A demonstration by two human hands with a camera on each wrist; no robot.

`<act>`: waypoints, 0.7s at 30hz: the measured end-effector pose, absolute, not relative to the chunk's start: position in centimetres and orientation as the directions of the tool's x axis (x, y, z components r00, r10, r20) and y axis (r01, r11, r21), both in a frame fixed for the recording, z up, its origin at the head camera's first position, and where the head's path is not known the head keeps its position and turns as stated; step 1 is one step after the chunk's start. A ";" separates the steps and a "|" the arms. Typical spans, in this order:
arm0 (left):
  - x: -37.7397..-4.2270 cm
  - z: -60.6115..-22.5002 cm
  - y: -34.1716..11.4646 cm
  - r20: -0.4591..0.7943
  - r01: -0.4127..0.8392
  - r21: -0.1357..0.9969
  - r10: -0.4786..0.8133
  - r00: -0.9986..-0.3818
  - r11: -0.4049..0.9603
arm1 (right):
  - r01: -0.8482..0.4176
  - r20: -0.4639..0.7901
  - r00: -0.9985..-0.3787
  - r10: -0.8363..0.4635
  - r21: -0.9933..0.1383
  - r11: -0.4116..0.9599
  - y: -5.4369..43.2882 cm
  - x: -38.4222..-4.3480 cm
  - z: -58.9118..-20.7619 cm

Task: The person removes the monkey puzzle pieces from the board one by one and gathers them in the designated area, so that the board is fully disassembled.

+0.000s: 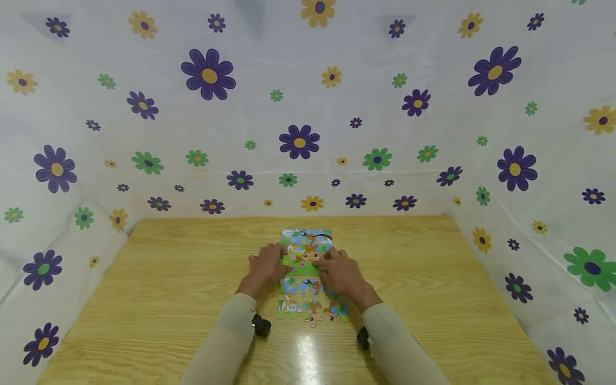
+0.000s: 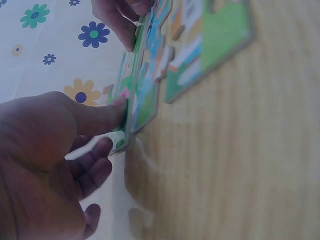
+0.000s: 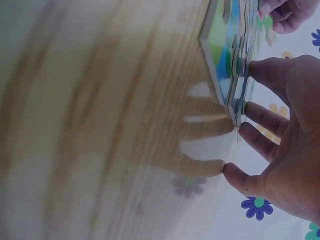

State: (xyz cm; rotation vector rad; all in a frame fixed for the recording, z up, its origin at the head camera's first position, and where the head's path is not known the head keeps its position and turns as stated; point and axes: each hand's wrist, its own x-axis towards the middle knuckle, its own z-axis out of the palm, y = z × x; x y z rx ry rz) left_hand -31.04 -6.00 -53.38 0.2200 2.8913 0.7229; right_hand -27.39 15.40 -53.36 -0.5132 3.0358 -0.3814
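Observation:
A picture card (image 1: 303,270) with a cartoon monkey, a house and a branch lies on the wooden table. At its left side my left hand (image 1: 268,264) grips it, thumb over the lower left corner and fingers along the edge. My right hand (image 1: 343,272) covers the lower right part; its thumb rests on the card's face near the monkey. In the right wrist view, the fingers of that hand (image 3: 295,130) reach straight to the edge. Just below the card sit joined jigsaw pieces (image 1: 294,287) with a matching picture, partly hidden by the right hand.
Nearer to me lie loose jigsaw pieces: one with a house (image 1: 289,309), one with part of the monkey (image 1: 313,314), and another at the right (image 1: 337,311). A flower-print cloth (image 1: 255,117) hangs behind the table (image 1: 192,278) and along both sides.

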 end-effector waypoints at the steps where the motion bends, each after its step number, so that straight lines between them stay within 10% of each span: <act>1: -31.0 -53.5 -6.1 -0.107 0.107 0.487 0.181 -0.978 0.867 | -0.319 0.003 -0.945 -0.328 -0.243 0.916 15.4 -27.4 -53.4; 21: -28.3 -53.5 -7.0 0.029 0.194 0.674 0.237 -0.971 0.713 | -0.316 0.022 -0.947 -0.322 -0.264 0.912 15.5 -27.2 -53.3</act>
